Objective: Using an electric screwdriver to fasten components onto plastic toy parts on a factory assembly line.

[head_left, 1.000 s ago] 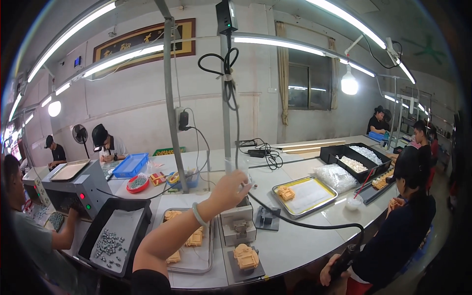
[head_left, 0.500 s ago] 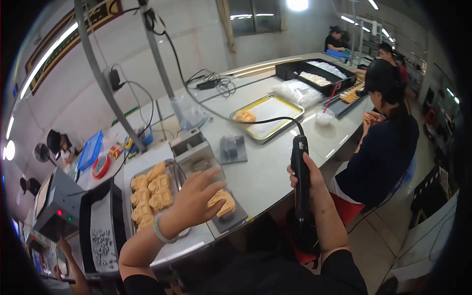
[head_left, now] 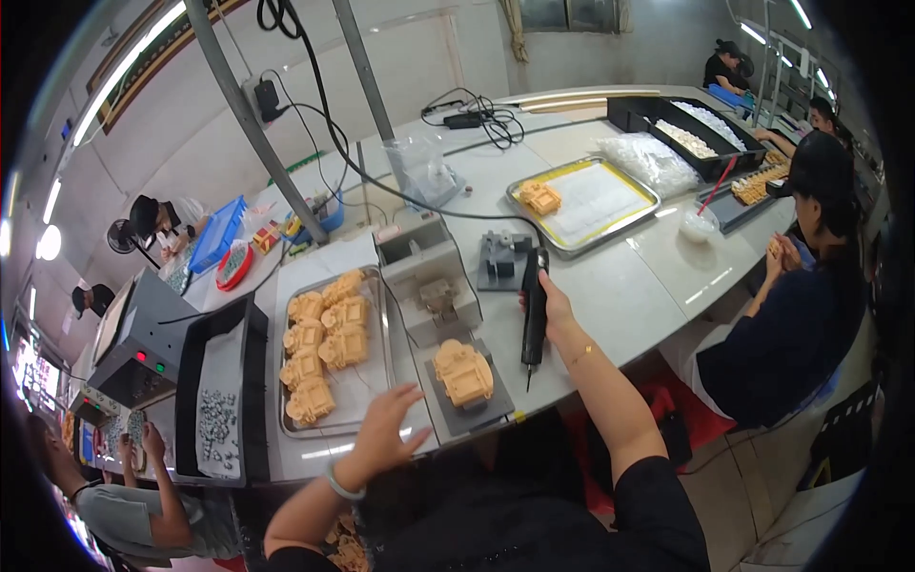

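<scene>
My right hand (head_left: 553, 307) is wrapped round a black electric screwdriver (head_left: 535, 324), held upright with its bit pointing down. The bit hangs to the right of an orange plastic part (head_left: 462, 372), apart from it. That part lies on a dark grey fixture plate (head_left: 488, 412) near the table's front edge. My left hand (head_left: 386, 429) is open and holds nothing, its fingers spread just left of the plate. Beside it, a metal tray (head_left: 367, 405) carries several similar orange parts (head_left: 341, 334).
A grey metal box-like device (head_left: 429, 281) and a dark fixture (head_left: 503, 259) stand behind the plate. Farther back lies a yellow-edged tray (head_left: 610, 205) with an orange part. A black bin (head_left: 255, 381) of small metal pieces is at left. A co-worker (head_left: 777, 305) sits at right.
My left hand has drawn back from over the orange part, which now shows fully. The screwdriver in my right hand has come closer to the part. The whole view has shifted.
</scene>
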Demonstrator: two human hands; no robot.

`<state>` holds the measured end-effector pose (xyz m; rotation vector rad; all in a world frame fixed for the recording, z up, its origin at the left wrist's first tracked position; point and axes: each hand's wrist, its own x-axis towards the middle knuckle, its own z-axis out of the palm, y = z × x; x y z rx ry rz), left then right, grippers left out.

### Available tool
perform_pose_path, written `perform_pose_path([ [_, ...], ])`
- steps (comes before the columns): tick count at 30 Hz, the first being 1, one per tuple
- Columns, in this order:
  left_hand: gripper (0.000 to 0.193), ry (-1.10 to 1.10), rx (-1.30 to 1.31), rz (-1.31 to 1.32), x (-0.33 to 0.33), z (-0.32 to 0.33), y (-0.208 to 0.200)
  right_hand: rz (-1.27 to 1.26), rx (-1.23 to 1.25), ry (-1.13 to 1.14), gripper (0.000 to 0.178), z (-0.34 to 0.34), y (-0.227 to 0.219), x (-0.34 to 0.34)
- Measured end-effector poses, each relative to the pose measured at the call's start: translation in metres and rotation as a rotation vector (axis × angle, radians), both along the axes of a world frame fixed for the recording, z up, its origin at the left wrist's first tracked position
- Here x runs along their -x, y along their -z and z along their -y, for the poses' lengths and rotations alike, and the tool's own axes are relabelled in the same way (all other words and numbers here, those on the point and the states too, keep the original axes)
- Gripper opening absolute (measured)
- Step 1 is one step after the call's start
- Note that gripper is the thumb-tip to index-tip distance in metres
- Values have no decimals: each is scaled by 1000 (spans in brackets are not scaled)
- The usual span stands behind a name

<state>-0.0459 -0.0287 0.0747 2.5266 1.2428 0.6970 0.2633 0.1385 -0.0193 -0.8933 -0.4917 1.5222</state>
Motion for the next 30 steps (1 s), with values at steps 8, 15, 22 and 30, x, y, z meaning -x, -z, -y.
perform_pose_path([
  [8, 55, 100, -80, -582, 37, 30, 32, 1138, -328, 198, 83, 32, 28, -1],
  [15, 50, 537, -199, -513, 87, 27, 71, 1270, -425, 193, 38, 89, -17, -48],
  [22, 40, 514, 127, -1, 106, -23, 86, 1520, -284, 20, 16, 73, -39, -43],
  [30, 36, -56, 327, 221, 265, -27, 46, 1570, -317, -20, 15, 67, -39, -45],
])
